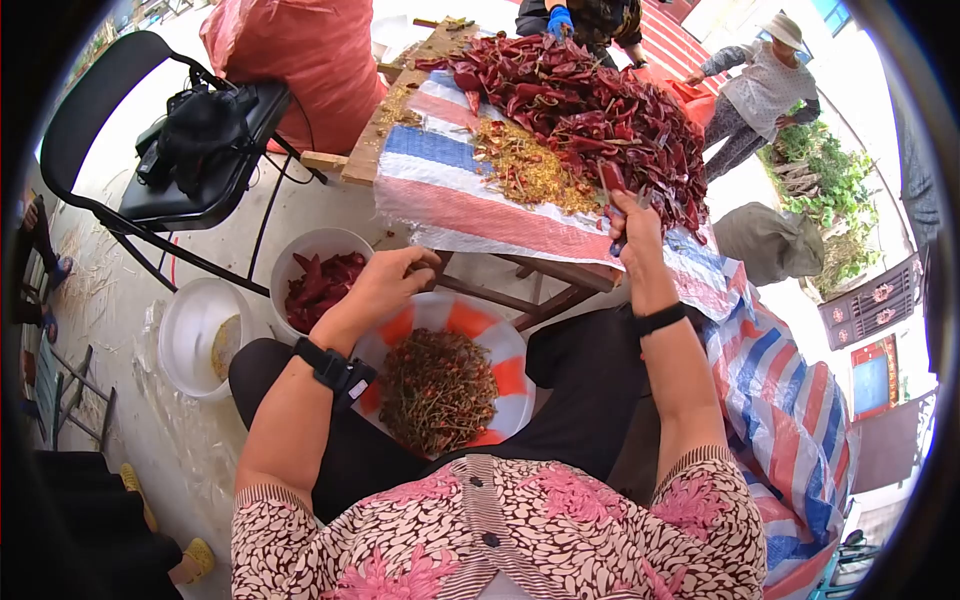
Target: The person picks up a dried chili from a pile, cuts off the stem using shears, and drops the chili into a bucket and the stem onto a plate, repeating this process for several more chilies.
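My right hand [637, 225] is closed around a pair of scissors [618, 243] with dark blue handles, at the front edge of the chili heap. A dried red chili [612, 178] shows at its fingertips. My left hand [398, 274] hovers between a white bucket and a basin, its fingers curled together; what they hold, if anything, is hidden. Dried red chilies [590, 110] lie piled on the striped sheet [470, 195]. Chili stems [438, 390] fill the middle of the orange-and-white basin [512, 385] between my legs. More chilies lie in the white bucket [278, 265].
Yellow seeds [525, 170] are scattered beside the heap. An empty-looking white tub [180, 340] stands left, below a black chair [190, 200] holding a black bag. A red sack [300, 60] leans behind. A person with a blue glove [560, 20] is across the table; another person [765, 95] stands right.
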Tool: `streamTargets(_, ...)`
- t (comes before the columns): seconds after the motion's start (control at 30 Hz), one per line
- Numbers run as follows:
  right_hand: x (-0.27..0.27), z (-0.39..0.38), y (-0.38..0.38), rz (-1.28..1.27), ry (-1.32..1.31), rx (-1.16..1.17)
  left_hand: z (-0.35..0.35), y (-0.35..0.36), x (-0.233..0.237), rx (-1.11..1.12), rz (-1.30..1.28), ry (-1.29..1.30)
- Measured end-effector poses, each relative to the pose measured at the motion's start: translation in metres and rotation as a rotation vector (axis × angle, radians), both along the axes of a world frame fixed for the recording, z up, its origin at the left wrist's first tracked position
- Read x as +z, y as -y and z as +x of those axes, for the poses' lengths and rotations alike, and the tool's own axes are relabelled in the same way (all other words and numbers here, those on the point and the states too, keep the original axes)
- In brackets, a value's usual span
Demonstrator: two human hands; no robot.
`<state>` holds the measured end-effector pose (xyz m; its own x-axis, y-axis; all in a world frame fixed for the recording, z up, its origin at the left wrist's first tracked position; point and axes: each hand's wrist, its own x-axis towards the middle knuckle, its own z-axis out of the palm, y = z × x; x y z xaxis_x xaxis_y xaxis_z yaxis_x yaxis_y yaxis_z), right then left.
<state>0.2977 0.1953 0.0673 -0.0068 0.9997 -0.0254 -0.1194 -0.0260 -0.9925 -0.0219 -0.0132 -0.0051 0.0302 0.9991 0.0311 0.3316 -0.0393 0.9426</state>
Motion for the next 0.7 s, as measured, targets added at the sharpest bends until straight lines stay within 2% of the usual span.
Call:
streamTargets(0.13,-0.01,-0.058,0.084,-0.371,-0.324,0.351,0.017,-0.003,0.004,-0.074,0.003,0.175)
streamTargets(0.17,-0.019,-0.069,0.104,-0.407,-0.398,0.425,0.024,-0.003,0.004,-0.08,0.044,0.287)
streamTargets(0.27,-0.04,-0.1,0.157,-0.499,-0.417,0.493,0.035,-0.003,0.006,-0.123,0.123,0.581)
streamTargets(0.33,-0.053,-0.116,0.176,-0.563,-0.457,0.428,0.035,-0.003,0.004,-0.205,0.099,0.733)
streamTargets(0.37,-0.053,-0.123,0.185,-0.565,-0.449,0.407,0.035,-0.002,0.006,-0.18,0.074,0.71)
streamTargets(0.57,-0.06,-0.121,0.192,-0.094,-0.223,0.226,0.03,0.0,0.006,-0.113,0.043,0.693)
streamTargets(0.6,-0.055,-0.12,0.191,-0.041,-0.249,0.199,0.029,0.005,0.015,-0.092,0.028,0.675)
streamTargets(0.7,-0.045,-0.119,0.182,0.122,-0.093,0.299,0.025,0.01,0.02,-0.12,-0.032,0.639)
